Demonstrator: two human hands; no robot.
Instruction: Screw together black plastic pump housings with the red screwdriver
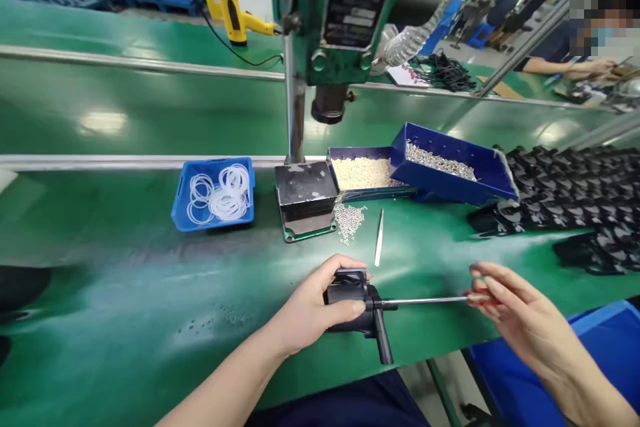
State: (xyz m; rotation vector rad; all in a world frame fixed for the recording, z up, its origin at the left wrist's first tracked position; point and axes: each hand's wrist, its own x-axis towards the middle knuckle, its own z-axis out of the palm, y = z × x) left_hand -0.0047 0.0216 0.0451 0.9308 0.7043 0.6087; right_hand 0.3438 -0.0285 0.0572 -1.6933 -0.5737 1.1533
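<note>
My left hand (327, 307) is wrapped round a black plastic housing (350, 293) with a stub handle sticking out toward the table's front edge. My right hand (515, 320) pinches the red handle of a screwdriver (425, 300). Its long metal shaft points left, and the end meets the right side of the housing; the tip itself is hidden there. Beyond the housing, metal tweezers (379, 237) lie on the green table. Beside them is a scatter of small metal rings (349, 220).
A blue tray (180, 203) holds clear rings. Behind the work stands a press (307, 193) on its post. Blue bins hold cream pieces (365, 172) and screws (440, 161). Rows of black parts (565, 187) fill the right. A heat gun (233, 10) and another person's hand (595, 68) are farther back.
</note>
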